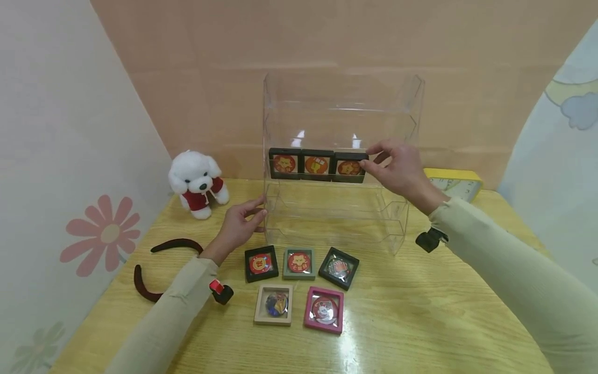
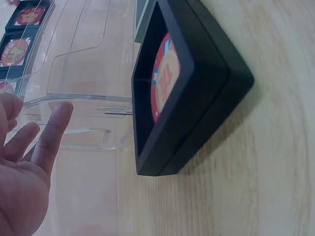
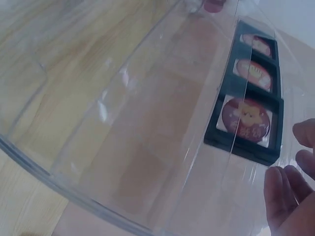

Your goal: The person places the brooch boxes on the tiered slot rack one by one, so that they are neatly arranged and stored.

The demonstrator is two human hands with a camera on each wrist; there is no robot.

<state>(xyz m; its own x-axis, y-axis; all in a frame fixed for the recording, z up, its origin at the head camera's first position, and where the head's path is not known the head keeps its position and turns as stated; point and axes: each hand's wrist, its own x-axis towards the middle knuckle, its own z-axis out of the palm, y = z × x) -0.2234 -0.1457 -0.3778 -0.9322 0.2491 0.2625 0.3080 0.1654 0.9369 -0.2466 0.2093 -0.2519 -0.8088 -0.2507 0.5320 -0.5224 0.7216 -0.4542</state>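
Note:
A clear acrylic rack (image 1: 338, 108) stands at the back of the table. Three black square frames with round red badges line its middle shelf: a left one (image 1: 284, 164), a middle one (image 1: 317, 165) and a right one (image 1: 350, 168). My right hand (image 1: 404, 169) is at the right end of this row, thumb and fingers parted; the right wrist view shows a gap between the fingertips and the right frame. With fairly straight fingers, my left hand (image 1: 237, 228) touches the rack's left side panel. Close by lies another black frame (image 2: 197, 98) with a red badge.
In front of the rack lie more framed badges: a grey-green frame (image 1: 299, 263), a tilted black one (image 1: 339, 268), a beige one (image 1: 273, 305) and a pink one (image 1: 324, 310). A white plush dog (image 1: 193, 179), a dark curved band (image 1: 177, 243) and a yellow clock (image 1: 453, 183) flank the rack.

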